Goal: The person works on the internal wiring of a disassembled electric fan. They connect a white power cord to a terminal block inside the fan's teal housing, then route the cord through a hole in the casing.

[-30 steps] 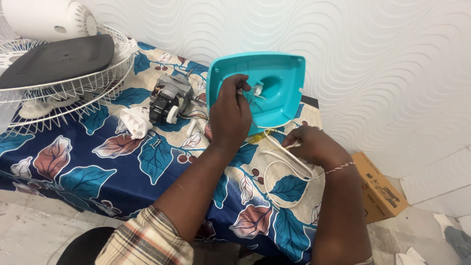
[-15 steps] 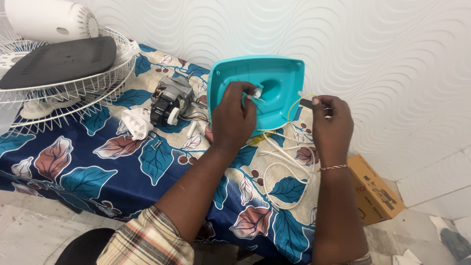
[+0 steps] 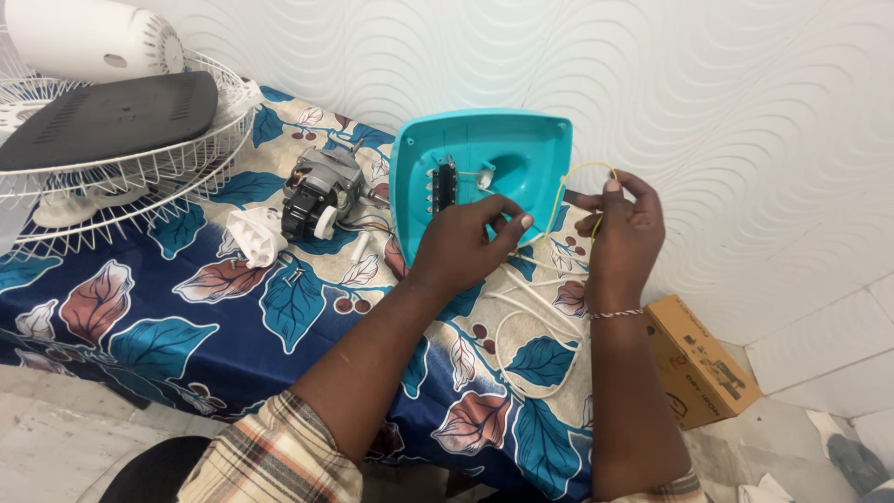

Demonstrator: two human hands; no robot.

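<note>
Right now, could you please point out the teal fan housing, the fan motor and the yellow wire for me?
teal fan housing (image 3: 521, 149): head view, inner face near the upper rim.
fan motor (image 3: 321, 191): head view, metal body.
yellow wire (image 3: 579, 169): head view, top of the loop.

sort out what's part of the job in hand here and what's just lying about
In use: teal fan housing, steadied by the left hand; yellow wire, pinched by the right hand; white cord.

Lying about: fan motor, wire fan guard, cardboard box.
</note>
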